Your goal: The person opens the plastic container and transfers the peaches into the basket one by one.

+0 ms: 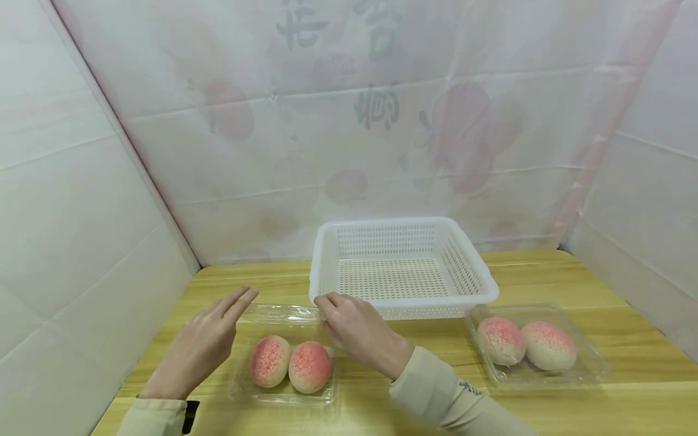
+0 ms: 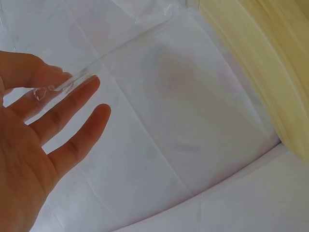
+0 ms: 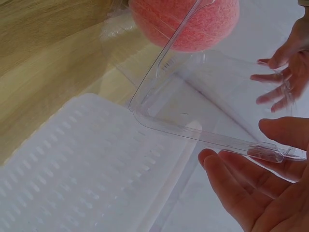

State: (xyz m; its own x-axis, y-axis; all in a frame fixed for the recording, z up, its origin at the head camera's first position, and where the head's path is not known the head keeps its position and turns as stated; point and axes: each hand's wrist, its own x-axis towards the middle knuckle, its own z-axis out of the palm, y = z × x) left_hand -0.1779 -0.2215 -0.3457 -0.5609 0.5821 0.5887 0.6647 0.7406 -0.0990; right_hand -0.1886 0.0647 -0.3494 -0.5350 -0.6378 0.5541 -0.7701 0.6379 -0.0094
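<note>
Two rounded, peach-like pieces [image 1: 309, 367], cream with speckled pink tops, sit in a clear hinged plastic box [image 1: 283, 398] at the front left. Its transparent lid [image 1: 289, 313] stands raised above them. On the lid's left side, my left hand [image 1: 199, 342] pinches the edge between thumb and fingers; the left wrist view shows the lid edge [image 2: 91, 65] there. My right hand [image 1: 362, 333] pinches the opposite corner of the lid, and that corner [image 3: 145, 108] shows in the right wrist view with one pink piece [image 3: 186, 24] beyond it.
A white slotted plastic basket [image 1: 403, 300] stands behind the box, close to my right hand. At the right, another clear box [image 1: 591, 366] holds two similar pink pieces [image 1: 549, 346]. Pale fabric walls [image 1: 262, 163] enclose the wooden table [image 1: 414, 399] at the back and sides.
</note>
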